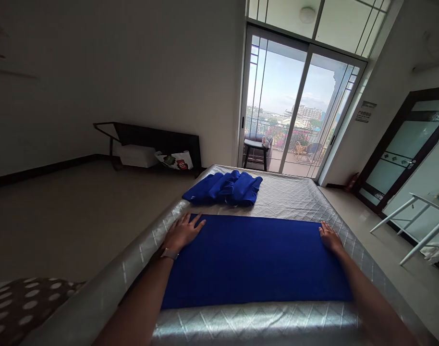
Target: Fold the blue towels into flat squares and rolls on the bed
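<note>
Clock face centred on the cloth, 12 toward the glass door. Flat dark-blue rectangular fabric cloth (259,262) lies on the silver quilted mattress (287,199), long side across, directly in front of the person. Left hand (183,231) at 10 o'clock, palm down, fingers spread, on the far left corner. Right hand (330,238) at 2 o'clock, fingers extended over the far right corner. Both hands open, neither grips; pressing at opposite corners probably keeps the far edge straight and the fabric taut. The mattress likely serves as work surface because it is broad and gives room all round. Crumpled bright-blue fabric pile (223,188) sits at 11 o'clock, just beyond the cloth, apart from it, presumably set there to leave the near area free for the spread piece.

Counts: two hands, one flat cloth, one mattress, one pile; number of pieces in the pile is unclear, folds overlap and the light is dim. One grey-banded wristwatch (170,253) on the left wrist. One brown fabric with white polka dots (28,307) at 8 o'clock. At 10 o'clock by the wall, one white rectangular box (138,156) and one printed white bag (176,161). One black round-topped stool (255,145) at 12, behind the sliding glass door (295,105).
</note>
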`<action>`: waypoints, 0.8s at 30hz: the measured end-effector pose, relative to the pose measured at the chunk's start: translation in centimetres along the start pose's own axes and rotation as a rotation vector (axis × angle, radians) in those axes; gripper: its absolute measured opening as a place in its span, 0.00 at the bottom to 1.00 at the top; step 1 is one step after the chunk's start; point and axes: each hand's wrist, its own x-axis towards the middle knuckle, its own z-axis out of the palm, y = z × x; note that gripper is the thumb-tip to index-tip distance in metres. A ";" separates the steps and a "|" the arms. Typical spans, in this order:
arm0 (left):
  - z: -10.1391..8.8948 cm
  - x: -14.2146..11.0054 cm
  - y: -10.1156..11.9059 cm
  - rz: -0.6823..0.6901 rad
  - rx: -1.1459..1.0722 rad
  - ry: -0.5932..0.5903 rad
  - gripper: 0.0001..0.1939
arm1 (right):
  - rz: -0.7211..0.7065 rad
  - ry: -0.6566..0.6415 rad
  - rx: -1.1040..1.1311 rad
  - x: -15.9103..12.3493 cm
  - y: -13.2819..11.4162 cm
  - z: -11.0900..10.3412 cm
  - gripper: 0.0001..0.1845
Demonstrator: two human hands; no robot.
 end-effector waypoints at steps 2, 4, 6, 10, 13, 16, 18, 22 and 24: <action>-0.1 0.0 0.0 -0.003 0.002 0.001 0.36 | 0.003 0.005 0.011 0.2 0.2 0.0 0.32; 0.0 0.0 0.0 0.003 0.003 0.015 0.37 | -0.012 0.014 0.033 0.6 0.5 -0.2 0.31; 0.0 0.1 0.0 0.015 -0.004 0.029 0.37 | -0.032 0.025 0.058 1.3 1.0 -0.8 0.28; -0.2 0.1 -0.5 0.031 -0.056 0.064 0.37 | -0.042 0.042 0.093 2.9 1.8 -2.4 0.23; -0.5 0.0 -1.4 0.020 -0.096 0.107 0.36 | -0.037 0.069 0.132 3.5 2.2 -2.7 0.20; -0.6 0.0 -2.4 0.020 -0.090 0.119 0.35 | -0.015 0.147 0.202 3.3 2.5 -2.1 0.19; -0.5 0.0 -2.8 0.018 -0.066 0.104 0.34 | -0.011 0.212 0.283 3.0 2.6 -1.5 0.19; -0.3 0.0 -2.7 0.010 -0.010 0.111 0.35 | -0.019 0.247 0.368 3.0 2.9 -0.7 0.18; -0.5 -0.1 -2.6 0.010 0.030 0.104 0.35 | -0.016 0.248 0.384 3.2 3.0 -0.4 0.18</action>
